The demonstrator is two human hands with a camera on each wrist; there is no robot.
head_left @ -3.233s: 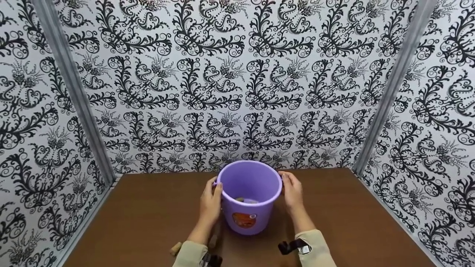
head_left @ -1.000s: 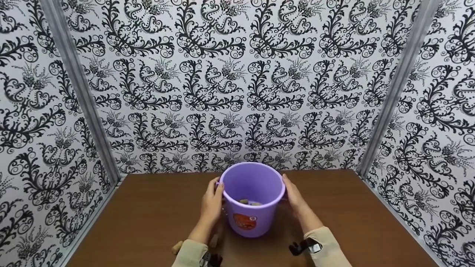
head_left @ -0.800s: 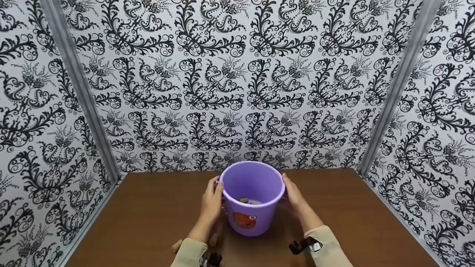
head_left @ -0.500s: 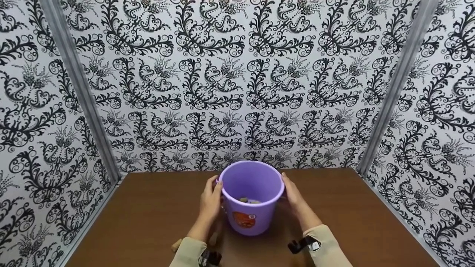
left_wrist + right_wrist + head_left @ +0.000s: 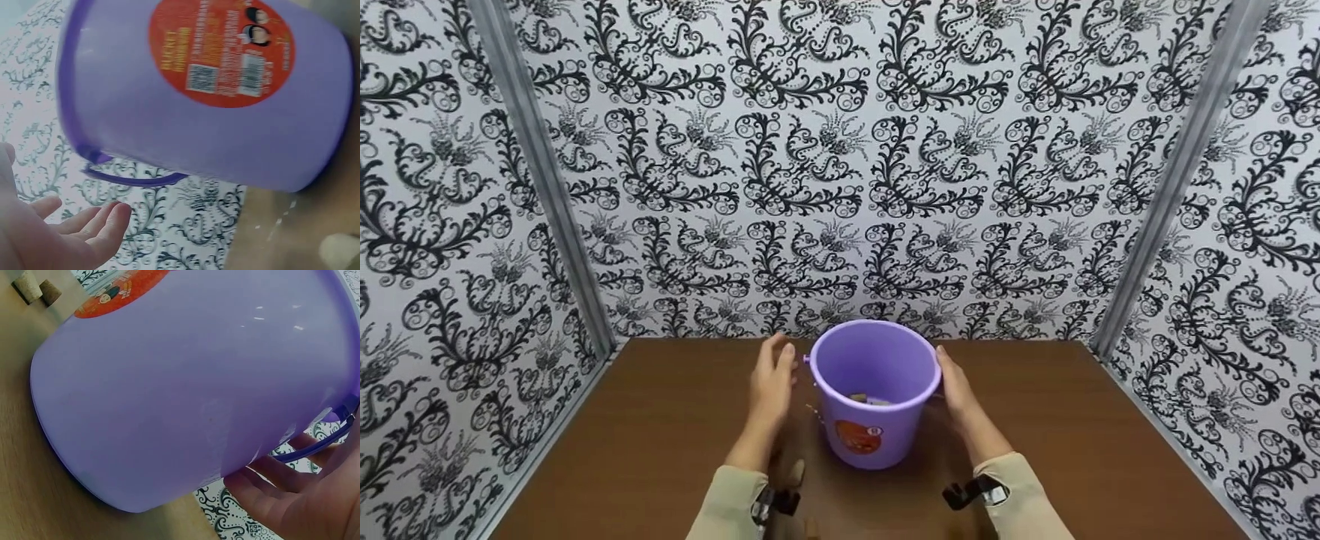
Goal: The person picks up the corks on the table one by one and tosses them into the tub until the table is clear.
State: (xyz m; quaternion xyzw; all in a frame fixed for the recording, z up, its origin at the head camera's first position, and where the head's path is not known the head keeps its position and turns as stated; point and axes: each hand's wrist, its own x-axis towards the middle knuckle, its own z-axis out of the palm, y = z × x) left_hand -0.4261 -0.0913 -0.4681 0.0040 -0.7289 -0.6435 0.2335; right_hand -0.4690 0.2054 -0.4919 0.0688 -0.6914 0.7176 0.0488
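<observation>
While the purple bucket [image 5: 874, 397] is standing upright on the brown bench [image 5: 660, 442], near its middle and close to the patterned back wall [image 5: 840, 150], the main risk is tipping: a one-sided push from the right hand [image 5: 956, 386], with nothing bracing the opposite wall, is likely to rock or slide it and spill the small pieces [image 5: 868, 398] lying in its bottom. That hand is lying flat along the bucket's right wall, its fingers [image 5: 270, 481] straight and touching beneath the thin handle [image 5: 315, 444], gripping nothing. The left hand [image 5: 771, 379] is hovering just beside the left wall, fingers [image 5: 93, 225] spread and straight, apart from the plastic and holding nothing. Two corks [image 5: 35, 288] are lying on the bench nearby.
</observation>
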